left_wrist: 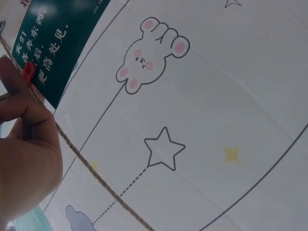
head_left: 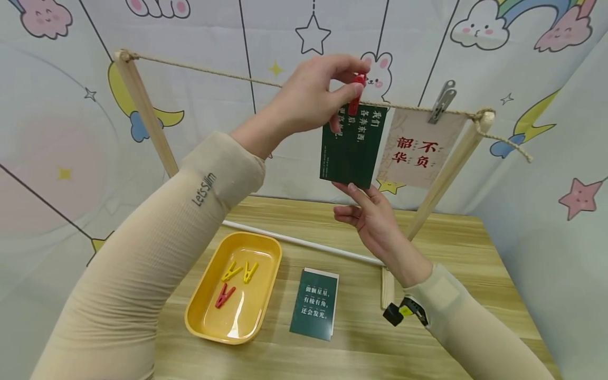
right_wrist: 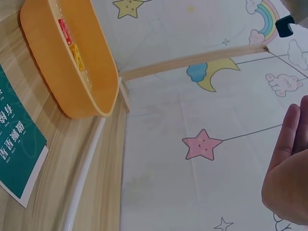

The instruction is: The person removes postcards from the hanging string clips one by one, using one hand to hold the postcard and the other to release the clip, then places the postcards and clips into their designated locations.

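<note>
My left hand [head_left: 315, 92] pinches a red clothespin [head_left: 356, 95] at the rope [head_left: 204, 68], over the top edge of a dark green card [head_left: 351, 150] with white lettering. The left wrist view also shows the red clothespin [left_wrist: 29, 72] on the rope, beside the green card [left_wrist: 60, 43]. Below that card my right hand [head_left: 375, 221] has its thumb and forefinger tips at the lower edge; whether they grip it I cannot tell. Its fingers look fairly straight in the right wrist view. To the right, a pale card [head_left: 420, 150] with red lettering hangs from a metal clip [head_left: 443, 103].
Wooden posts [head_left: 147, 116] hold up the rope, with a white rod [head_left: 304, 243] low between them. On the table [head_left: 361, 343] stand a yellow tray [head_left: 195, 311] containing yellow clothespins [head_left: 249, 272] and a red one [head_left: 224, 296], and a stack of cards [head_left: 313, 306].
</note>
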Demonstrator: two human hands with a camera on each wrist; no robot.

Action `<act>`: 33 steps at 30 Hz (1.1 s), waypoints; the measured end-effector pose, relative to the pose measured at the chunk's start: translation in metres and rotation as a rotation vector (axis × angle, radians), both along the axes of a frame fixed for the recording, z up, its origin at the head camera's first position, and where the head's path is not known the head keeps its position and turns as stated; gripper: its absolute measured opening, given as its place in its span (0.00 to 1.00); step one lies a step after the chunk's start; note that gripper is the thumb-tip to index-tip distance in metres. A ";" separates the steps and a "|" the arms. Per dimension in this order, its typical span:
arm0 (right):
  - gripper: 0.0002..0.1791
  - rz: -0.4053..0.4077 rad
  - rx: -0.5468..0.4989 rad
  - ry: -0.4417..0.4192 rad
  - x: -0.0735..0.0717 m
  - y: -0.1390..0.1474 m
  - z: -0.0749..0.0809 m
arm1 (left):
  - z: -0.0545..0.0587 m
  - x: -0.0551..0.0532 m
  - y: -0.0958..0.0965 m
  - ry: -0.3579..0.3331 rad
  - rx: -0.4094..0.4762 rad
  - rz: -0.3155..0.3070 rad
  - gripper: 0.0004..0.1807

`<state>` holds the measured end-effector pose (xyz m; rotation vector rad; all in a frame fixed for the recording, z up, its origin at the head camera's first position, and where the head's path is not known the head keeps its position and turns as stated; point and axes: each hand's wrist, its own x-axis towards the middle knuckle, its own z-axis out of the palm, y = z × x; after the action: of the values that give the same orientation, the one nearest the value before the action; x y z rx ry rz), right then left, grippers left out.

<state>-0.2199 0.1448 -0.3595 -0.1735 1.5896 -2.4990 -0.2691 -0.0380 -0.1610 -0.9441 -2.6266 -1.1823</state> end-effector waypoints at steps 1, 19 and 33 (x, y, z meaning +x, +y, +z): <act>0.19 -0.001 0.003 0.004 0.000 0.000 0.000 | 0.000 0.000 0.000 -0.002 0.005 0.000 0.24; 0.13 -0.037 0.067 0.058 0.004 -0.004 -0.002 | 0.000 0.005 -0.001 -0.066 0.167 0.021 0.18; 0.14 -0.034 0.131 0.012 0.008 -0.002 -0.013 | 0.003 0.007 -0.005 0.006 0.313 0.026 0.14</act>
<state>-0.2120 0.1427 -0.3721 -0.1448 1.7679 -2.4125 -0.2621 -0.0426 -0.1583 -0.8472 -2.3437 -1.5218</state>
